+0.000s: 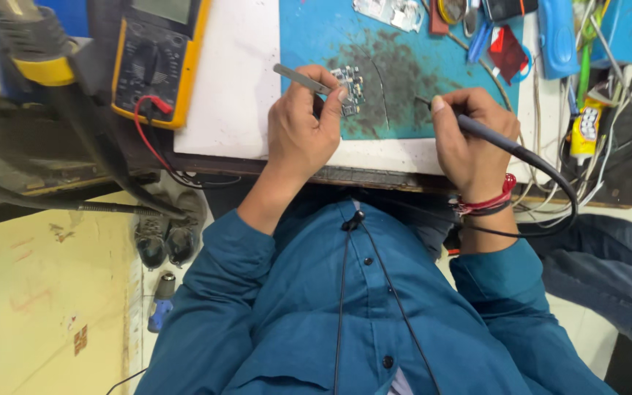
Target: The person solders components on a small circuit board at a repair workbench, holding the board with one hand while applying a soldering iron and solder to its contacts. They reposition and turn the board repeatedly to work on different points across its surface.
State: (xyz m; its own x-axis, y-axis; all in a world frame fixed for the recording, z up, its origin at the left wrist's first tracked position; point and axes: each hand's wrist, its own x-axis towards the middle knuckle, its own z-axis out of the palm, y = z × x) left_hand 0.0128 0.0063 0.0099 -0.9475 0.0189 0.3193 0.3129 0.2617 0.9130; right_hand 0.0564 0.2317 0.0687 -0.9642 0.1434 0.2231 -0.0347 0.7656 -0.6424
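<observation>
Teal shirt nearest, left hand pinching tweezers angled up-left over circuit board, right hand gripping soldering iron, tip probably pointing up-left.

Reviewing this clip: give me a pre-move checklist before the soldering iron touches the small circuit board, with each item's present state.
1. Left hand grips tweezers: ok.
2. Tweezers meet the small circuit board: cannot tell, fingers hide the tips.
3. Board lies on the blue mat: ok.
4. Right hand holds soldering iron: ok.
5. Iron tip apart from board: ok.
6. Iron cable free of snags: cannot tell.
</observation>
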